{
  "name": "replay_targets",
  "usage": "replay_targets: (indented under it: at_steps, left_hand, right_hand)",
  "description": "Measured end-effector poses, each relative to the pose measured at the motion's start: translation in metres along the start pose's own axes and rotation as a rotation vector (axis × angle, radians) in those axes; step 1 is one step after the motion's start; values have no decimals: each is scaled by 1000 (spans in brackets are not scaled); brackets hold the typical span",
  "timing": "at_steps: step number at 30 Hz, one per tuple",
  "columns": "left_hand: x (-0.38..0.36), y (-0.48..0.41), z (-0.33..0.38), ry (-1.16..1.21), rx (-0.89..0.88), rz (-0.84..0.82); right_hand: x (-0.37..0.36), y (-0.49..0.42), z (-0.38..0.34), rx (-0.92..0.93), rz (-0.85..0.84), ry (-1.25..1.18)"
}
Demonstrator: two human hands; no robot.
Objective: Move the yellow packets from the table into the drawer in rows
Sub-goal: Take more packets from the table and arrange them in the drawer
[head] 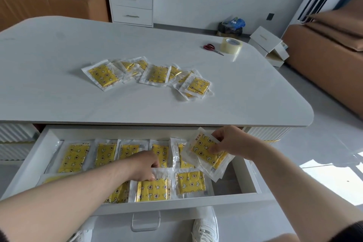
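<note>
Several yellow packets [149, 75] in clear wrappers lie in a loose pile on the white table [59, 65]. Below its front edge the white drawer [29, 165] stands pulled out, with a back row and a front row of yellow packets inside. My left hand [145, 165] reaches into the drawer, its fingertips on the top edge of a front-row packet [153, 189]. My right hand [229, 142] pinches another yellow packet [208, 153], tilted, above the drawer's right end. To the right of the front row's last packet [190, 182] the drawer floor is bare.
Red-handled scissors [212, 48] and a roll of clear tape [230, 45] lie at the table's far right. A white cabinet [131, 4] stands behind the table. Brown cardboard boxes [324, 61] sit to the right. My white shoes [206, 226] show below the drawer.
</note>
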State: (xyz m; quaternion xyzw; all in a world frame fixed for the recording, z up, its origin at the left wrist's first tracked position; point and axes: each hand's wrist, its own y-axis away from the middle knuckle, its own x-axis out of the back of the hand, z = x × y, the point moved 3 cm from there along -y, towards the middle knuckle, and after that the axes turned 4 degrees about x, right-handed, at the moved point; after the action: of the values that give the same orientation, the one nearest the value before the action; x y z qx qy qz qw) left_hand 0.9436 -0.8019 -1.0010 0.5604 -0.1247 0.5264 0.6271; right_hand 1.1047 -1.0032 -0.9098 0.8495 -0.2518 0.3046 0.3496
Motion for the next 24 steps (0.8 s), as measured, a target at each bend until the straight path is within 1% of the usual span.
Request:
replay_targets:
  at_steps: [5, 10, 13, 16, 18, 24]
  left_hand:
    - [3, -2, -4, 39, 14, 15]
    - [4, 0, -5, 16, -33, 68]
    - [3, 0, -7, -5, -43, 56]
    - [1, 0, -8, 1, -34, 48]
    - [1, 0, -8, 4, -30, 46]
    - [0, -1, -10, 26, -15, 42]
  right_hand:
    - [-4, -4, 4, -8, -27, 40]
    - [-10, -11, 11, -33, -69, 96]
    - [-25, -13, 11, -24, -117, 191]
    - [-50, -18, 10, 0, -218, 325]
    - [-62, -22, 10, 4, -263, 350]
    - [-70, -32, 9, 23, -297, 376]
